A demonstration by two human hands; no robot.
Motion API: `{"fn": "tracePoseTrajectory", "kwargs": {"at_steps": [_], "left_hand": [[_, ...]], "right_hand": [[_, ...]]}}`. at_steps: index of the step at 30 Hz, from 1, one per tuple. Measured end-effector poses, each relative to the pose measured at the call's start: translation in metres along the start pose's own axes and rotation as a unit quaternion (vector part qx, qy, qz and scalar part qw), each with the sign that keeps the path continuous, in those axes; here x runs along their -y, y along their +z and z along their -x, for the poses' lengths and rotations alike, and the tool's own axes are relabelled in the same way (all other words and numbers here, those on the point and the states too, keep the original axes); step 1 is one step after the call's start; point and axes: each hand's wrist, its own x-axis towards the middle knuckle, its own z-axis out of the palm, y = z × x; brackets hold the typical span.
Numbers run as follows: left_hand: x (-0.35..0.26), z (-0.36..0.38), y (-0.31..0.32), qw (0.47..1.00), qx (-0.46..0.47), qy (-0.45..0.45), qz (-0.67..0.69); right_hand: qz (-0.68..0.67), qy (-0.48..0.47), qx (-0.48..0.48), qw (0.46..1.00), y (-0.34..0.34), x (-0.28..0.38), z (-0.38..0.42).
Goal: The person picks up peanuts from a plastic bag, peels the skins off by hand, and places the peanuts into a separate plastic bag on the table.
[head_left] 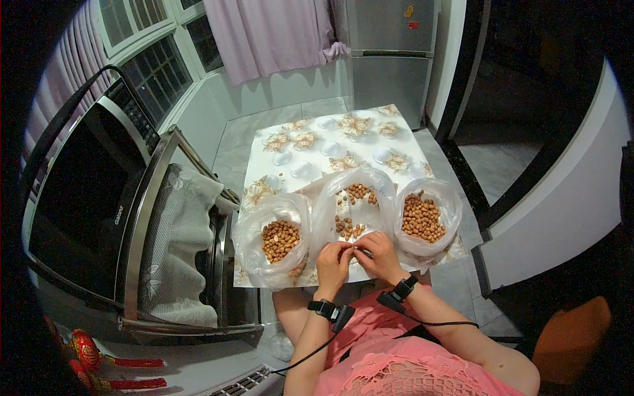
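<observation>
My left hand point(334, 264) and my right hand point(380, 256) meet at the near edge of the middle plastic bag point(323, 208). Both have their fingers pinched, tip to tip, over something too small to make out. Just beyond the fingertips, a few loose peanuts point(348, 228) lie inside this opened bag, with another small group point(362, 193) farther back in it. To the left stands a plastic bag point(247, 228) holding a pile of brown peanuts point(280, 240). On the right, another bag point(452, 206) holds a similar pile point(423, 218).
The bags rest on a table with a floral cloth point(257, 165); several pale round shapes show toward its back. A microwave point(86, 204) on a metal rack stands at the left. Behind the table are a grey fridge point(389, 86) and a curtain point(271, 39). Cords run from my wrist straps.
</observation>
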Motion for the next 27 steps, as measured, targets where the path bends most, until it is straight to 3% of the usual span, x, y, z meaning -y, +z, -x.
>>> {"fn": "tracePoseTrajectory", "kwargs": {"at_steps": [27], "left_hand": [[0.0002, 0.0007, 0.0020, 1.000, -0.012, -0.015, -0.004]], "right_hand": [[-0.018, -0.016, 0.013, 1.000, -0.0009, -0.0014, 0.0020]]}}
